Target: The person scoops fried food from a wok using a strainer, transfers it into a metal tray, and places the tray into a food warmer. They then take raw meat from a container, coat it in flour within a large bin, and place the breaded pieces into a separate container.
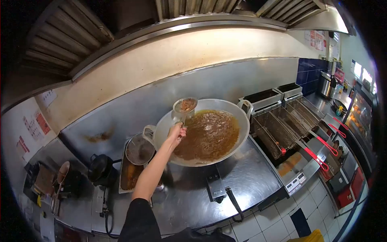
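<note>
My left hand [176,133] is closed round the handle of a metal ladle [178,115]. Brown bits [187,105] lie in the ladle's round bowl, which is over the back left rim of a large two-handled wok [244,137]. Dark brown oil [207,135] fills much of the wok, its surface bubbling and foamy. Left of the wok, a round mesh strainer [140,149] rests over a rectangular metal tray [122,177] with brown liquid in it. My right hand is out of view.
An induction control box [216,187] with a cable sits at the steel counter's front edge. To the right, fryer baskets [276,131] with red handles [316,158] jut outward. A black pot [100,169] stands at left. A glass display case [358,111] is far right.
</note>
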Action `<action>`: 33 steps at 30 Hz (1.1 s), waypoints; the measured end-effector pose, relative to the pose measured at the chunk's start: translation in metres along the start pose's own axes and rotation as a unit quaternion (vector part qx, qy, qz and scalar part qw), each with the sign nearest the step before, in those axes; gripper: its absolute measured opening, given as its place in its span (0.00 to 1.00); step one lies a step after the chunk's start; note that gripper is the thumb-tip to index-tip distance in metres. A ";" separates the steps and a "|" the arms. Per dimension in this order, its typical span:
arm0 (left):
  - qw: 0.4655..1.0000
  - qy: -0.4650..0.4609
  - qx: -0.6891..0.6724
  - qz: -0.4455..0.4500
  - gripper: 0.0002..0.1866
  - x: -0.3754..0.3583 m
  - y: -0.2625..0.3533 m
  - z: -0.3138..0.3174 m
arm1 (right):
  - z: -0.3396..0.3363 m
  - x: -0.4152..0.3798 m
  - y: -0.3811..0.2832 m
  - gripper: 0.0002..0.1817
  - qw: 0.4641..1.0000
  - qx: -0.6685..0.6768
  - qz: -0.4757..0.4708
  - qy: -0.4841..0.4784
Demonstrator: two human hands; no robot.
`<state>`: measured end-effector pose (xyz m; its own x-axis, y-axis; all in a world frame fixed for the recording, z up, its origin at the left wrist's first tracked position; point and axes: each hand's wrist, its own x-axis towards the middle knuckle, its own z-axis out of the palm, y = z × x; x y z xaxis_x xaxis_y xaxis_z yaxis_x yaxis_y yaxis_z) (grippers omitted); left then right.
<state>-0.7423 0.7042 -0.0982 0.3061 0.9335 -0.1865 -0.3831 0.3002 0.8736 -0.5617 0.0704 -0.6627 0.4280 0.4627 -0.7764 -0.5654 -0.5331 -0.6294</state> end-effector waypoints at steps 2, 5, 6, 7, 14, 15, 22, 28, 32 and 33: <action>1.000 -0.014 -0.009 0.006 0.13 -0.029 0.013 -0.001 | 0.006 0.004 -0.021 0.17 1.000 -0.020 -0.003 0.018; 0.999 -0.038 0.004 0.011 0.23 -0.073 0.027 -0.006 | 0.013 0.014 -0.051 0.17 0.997 -0.064 -0.016 0.042; 0.998 -0.059 0.019 0.013 0.24 -0.086 0.031 -0.009 | 0.017 0.019 -0.060 0.17 0.995 -0.079 -0.016 0.054; 0.997 -0.061 0.038 0.009 0.25 -0.099 0.034 -0.013 | 0.020 0.024 -0.069 0.17 0.995 -0.084 -0.014 0.054; 0.989 -0.093 0.088 -0.069 0.27 -0.154 0.039 -0.063 | 0.036 0.020 -0.094 0.09 0.997 -0.009 0.022 0.075; 0.990 -0.078 0.088 -0.077 0.26 -0.162 0.040 -0.070 | 0.041 0.014 -0.095 0.09 0.997 -0.011 0.017 0.074; 0.994 -0.034 0.108 0.011 0.23 -0.252 0.070 -0.140 | 0.090 0.004 -0.060 0.10 0.994 -0.085 0.064 0.031; 0.990 0.074 0.103 0.056 0.23 -0.325 0.061 -0.254 | 0.158 -0.045 -0.054 0.13 0.986 -0.169 -0.012 -0.006; 0.962 0.177 0.201 0.054 0.22 -0.367 0.012 -0.331 | 0.186 -0.064 -0.048 0.12 0.975 -0.209 -0.069 -0.026; 0.918 0.215 0.320 0.088 0.22 -0.372 -0.012 -0.359 | 0.189 -0.070 -0.049 0.12 0.972 -0.223 -0.065 -0.031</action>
<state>-1.1646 0.4238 -0.2007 -0.1366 0.9890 -0.0561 0.2397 0.0879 0.9669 -0.6975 0.1981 -0.5716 0.4243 0.5812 -0.6944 -0.1408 -0.7152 -0.6846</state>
